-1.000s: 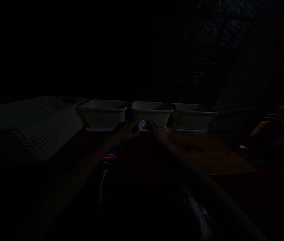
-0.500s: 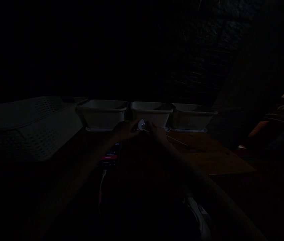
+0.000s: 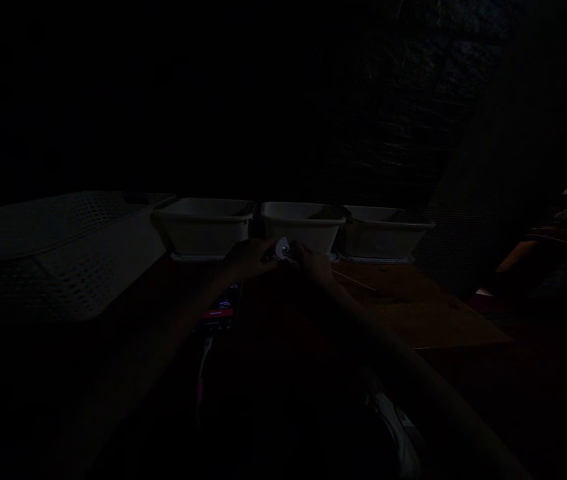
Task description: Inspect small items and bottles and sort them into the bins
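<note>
The picture is very dark. Between my two hands, in front of the middle tub, is a small white rounded thing point(image 3: 282, 249) with a shiny spot; its kind is too dim to make out. My left hand point(image 3: 251, 259) is closed on its left side. Fingers of my right hand point(image 3: 316, 265) are pinched against its right side. A thin white strand point(image 3: 354, 280), like a stick or cable, sticks out to the right from behind my right hand; where it ends there is hidden. Below my left wrist lies a lit phone point(image 3: 218, 313) with a red bar on its screen.
Three pale tubs point(image 3: 208, 230) stand in a row along the back of the wooden table point(image 3: 428, 320). A large perforated white basket point(image 3: 73, 267) is at the left. A white cable point(image 3: 204, 360) runs from the phone towards me. Part of another person point(image 3: 518, 257) shows at the right.
The thin white strand has swung, its right end now lower than a second ago. The white thing has turned slightly between my fingers. My hands have hardly moved.
</note>
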{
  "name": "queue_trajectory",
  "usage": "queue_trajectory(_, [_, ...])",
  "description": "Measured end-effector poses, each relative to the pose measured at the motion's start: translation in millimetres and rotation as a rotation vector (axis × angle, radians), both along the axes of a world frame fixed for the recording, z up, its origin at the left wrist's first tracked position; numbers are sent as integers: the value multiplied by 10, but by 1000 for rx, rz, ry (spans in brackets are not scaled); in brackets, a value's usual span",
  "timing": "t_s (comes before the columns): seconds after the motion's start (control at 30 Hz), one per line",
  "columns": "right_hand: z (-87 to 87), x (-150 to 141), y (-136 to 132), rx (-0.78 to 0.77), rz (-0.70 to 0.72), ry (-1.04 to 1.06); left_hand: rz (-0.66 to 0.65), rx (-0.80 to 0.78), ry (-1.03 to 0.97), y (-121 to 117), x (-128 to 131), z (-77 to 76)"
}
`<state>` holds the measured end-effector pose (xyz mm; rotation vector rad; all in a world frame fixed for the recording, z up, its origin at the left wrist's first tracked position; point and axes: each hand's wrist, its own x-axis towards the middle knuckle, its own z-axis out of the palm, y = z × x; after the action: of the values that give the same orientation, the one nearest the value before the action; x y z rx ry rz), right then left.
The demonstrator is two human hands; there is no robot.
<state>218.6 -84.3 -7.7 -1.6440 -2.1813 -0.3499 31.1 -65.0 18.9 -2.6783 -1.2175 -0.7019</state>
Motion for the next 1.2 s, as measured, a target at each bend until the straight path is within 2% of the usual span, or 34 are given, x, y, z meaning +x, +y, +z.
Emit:
queue_trajectory(0.3, [-16,-19,8,24,6,3,49,40,34,-45,1,37])
queue_trajectory(0.6, [-12,-23,21,-14,-23,-16,3,42,20,-8,-8,14])
queue_trajectory(0.9, [-31,-14,36,15,-17,-36,29,59,67,-19,1,16])
queue_trajectory(1.2, [-23,-24,27,-20,-39,-62,38,70,111,-39,-12,35])
